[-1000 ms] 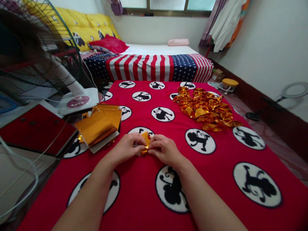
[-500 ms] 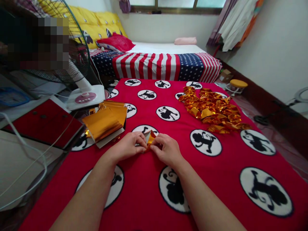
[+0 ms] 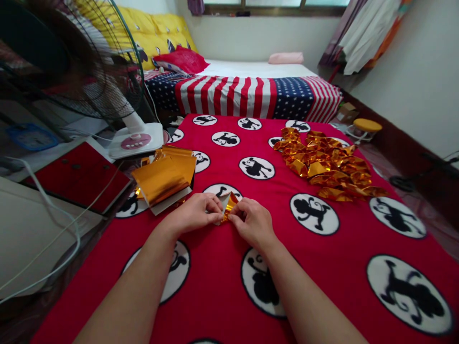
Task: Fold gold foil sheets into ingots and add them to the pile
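Between my two hands is a partly folded sheet of gold foil paper [image 3: 229,206], shiny gold on one face and pale on the other. My left hand [image 3: 201,212] pinches its left side between thumb and fingers. On the opposite side, my right hand [image 3: 254,220] grips the gold edge, thumb and fingertips pressed together. Both hands rest low over the red cloth [image 3: 215,272], which has white ovals with black monkey figures. Fingers cover much of the paper's lower part. Left of my hands lies a stack of flat gold foil sheets [image 3: 163,179].
A heap of folded gold foil pieces [image 3: 322,165] spreads over the cloth's right side. A fan [image 3: 136,138] stands at the left beside a red panel [image 3: 79,174] and a white cable [image 3: 46,196]. Behind are a bed with a striped cover [image 3: 225,95] and a yellow stool [image 3: 367,125].
The view has shifted slightly, so the surroundings sit a little further right. Both hands keep hold of the foil paper, whose pale inner face and gold fold show slightly more openly.
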`<state>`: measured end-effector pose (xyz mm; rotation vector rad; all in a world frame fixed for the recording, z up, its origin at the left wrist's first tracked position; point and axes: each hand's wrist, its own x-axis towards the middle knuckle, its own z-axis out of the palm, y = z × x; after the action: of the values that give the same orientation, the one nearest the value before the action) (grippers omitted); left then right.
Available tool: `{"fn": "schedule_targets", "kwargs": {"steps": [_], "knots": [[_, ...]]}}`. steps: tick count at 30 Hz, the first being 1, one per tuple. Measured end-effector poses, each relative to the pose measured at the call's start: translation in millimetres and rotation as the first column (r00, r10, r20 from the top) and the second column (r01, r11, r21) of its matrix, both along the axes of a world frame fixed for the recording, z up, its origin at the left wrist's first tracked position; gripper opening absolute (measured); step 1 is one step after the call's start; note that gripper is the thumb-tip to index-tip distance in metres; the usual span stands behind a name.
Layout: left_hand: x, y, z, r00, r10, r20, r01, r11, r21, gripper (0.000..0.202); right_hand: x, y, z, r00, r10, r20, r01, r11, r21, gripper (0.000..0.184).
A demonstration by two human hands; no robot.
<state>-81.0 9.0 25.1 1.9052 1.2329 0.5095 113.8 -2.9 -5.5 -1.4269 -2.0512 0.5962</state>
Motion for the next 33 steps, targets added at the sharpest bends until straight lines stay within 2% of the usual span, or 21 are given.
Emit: {"fn": "schedule_targets", "kwargs": {"steps": [9,17,24,33], "knots": [[0.9,-0.3,-1.1,0.999,0.033,0.019,-0.033,0.999,0.006,0.006,-2.1,-1.1,-0.6,1.000,-0.016,0.004,0.016,1.000,0.016,0.009],[7.1,0.1,-0.7,0.997,0.042,-0.059,-0.041,0.999,0.018,0.026,-4.8,-2.8,-1.5,0.999,-0.026,0.022,0.025,0.999,0.044,0.009],[9.1,0.7,-5.0,0.992,0.073,-0.105,-0.069,0.997,0.043,0.014,-5.1,-3.9,-1.2,0.999,-0.039,-0.008,0.040,0.998,0.046,0.011],[7.9,1.1,-2.7,0.991,0.050,-0.121,-0.045,0.998,0.047,0.014,-7.5,-6.1,-1.6,0.997,-0.073,0.016,0.072,0.996,0.056,0.011]]}}
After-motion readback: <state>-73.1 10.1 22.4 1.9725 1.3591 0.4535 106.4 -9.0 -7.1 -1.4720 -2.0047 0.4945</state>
